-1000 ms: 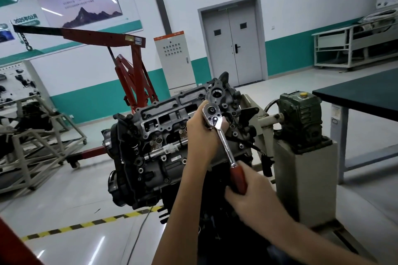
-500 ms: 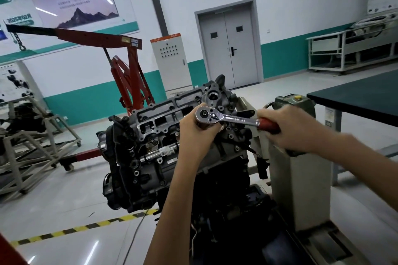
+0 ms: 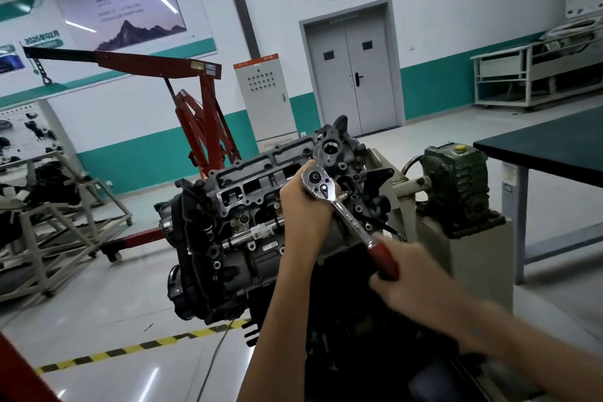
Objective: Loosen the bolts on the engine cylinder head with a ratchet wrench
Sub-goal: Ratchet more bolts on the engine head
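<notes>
Since the previous frame, the ratchet wrench point(image 3: 347, 217) handle has swung from level down toward the person. The left grip point(image 3: 301, 206) curls around the chrome wrench head, holding it against the dark grey cylinder head point(image 3: 248, 179), while the right grip point(image 3: 414, 281), below and to its right, wraps the red handle. Motion blur smears the right grip; socket and bolt are hidden under the wrench head.

My right hand point(image 3: 414, 277) is smeared by motion blur; my left hand point(image 3: 303, 209) hides the bolt beneath the ratchet wrench point(image 3: 346, 215) head.
</notes>
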